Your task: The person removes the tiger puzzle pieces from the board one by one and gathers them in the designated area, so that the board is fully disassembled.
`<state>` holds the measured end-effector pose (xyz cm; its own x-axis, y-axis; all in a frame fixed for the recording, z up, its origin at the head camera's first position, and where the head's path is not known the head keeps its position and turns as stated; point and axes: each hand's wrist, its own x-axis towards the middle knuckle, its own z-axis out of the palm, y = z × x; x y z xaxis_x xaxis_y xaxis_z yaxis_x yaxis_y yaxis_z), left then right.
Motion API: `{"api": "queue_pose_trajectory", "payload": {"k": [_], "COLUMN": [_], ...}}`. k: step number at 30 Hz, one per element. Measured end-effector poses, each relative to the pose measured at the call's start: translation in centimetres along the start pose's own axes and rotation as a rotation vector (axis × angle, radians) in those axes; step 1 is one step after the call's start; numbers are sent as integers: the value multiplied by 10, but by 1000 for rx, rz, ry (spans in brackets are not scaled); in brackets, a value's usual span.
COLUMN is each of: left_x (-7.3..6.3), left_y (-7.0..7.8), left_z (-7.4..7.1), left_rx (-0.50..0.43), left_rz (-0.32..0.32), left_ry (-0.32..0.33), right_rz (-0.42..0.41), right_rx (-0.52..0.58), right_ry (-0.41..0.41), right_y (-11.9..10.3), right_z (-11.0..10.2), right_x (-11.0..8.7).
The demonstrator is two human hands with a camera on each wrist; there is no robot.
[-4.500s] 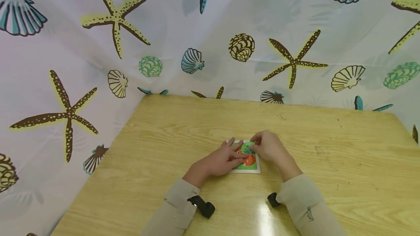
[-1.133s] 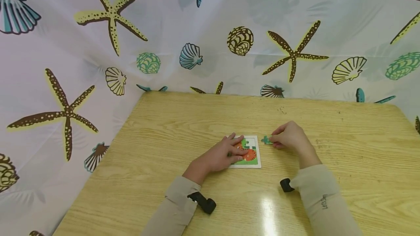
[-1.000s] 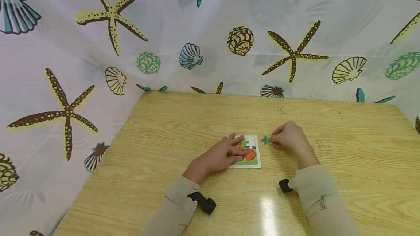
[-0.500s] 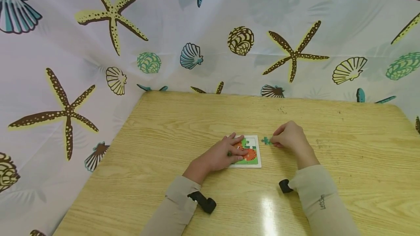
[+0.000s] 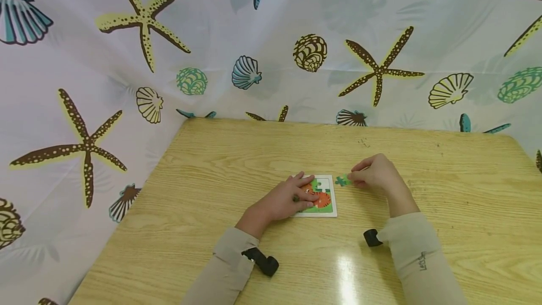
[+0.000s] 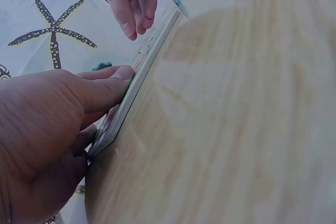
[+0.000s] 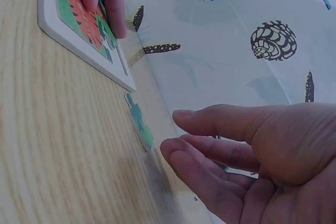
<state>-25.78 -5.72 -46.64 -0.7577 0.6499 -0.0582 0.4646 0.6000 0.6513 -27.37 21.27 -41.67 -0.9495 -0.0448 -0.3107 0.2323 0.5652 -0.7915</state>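
A small jigsaw puzzle (image 5: pixel 333 201) in a white frame, with an orange striped animal on green, lies on the table. Spread across its left part rests my left hand (image 5: pixel 282 200), its fingers fairly straight on the picture. A white gap (image 5: pixel 323 184) shows at the board's upper right. Just right of the frame lies a green and teal puzzle piece (image 5: pixel 341 180). My right hand (image 5: pixel 377 173) is beside that piece; in the right wrist view, thumb and fingers stand apart with nothing between them, and the piece (image 7: pixel 138 121) lies on the wood close to the fingertips.
The wood-grain table (image 5: pixel 220 164) extends around the board on all sides. Behind it and on the left hangs a white curtain (image 5: pixel 271 36) printed with starfish and shells. A black wrist camera (image 5: pixel 267 265) sits at the left sleeve and another camera (image 5: pixel 372 237) at the right.
The right hand took the piece out of the board's upper right corner and moved it right onto the table. Its fingers have now let go. The left hand has stayed on the board.
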Motion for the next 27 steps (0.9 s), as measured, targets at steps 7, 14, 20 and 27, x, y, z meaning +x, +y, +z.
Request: {"api": "queue_pose_trajectory", "payload": {"k": [7, 14, 20, 27], "left_x": [0, 1, 0, 0], "left_y": [0, 0, 1, 2], "left_z": [0, 0, -1, -1], "left_rx": [-1, -31, -49, -47], "left_rz": [-13, -17, -25, -42], "left_ry": [4, 8, 17, 27], "right_rz": [-30, -62, -102, -107], "right_rx": [32, 51, 37, 51], "right_ry": [-47, -84, -117, -148], "right_y": [2, 0, 0, 1], "right_z": [3, 5, 7, 10], "right_x": [4, 4, 5, 7]}}
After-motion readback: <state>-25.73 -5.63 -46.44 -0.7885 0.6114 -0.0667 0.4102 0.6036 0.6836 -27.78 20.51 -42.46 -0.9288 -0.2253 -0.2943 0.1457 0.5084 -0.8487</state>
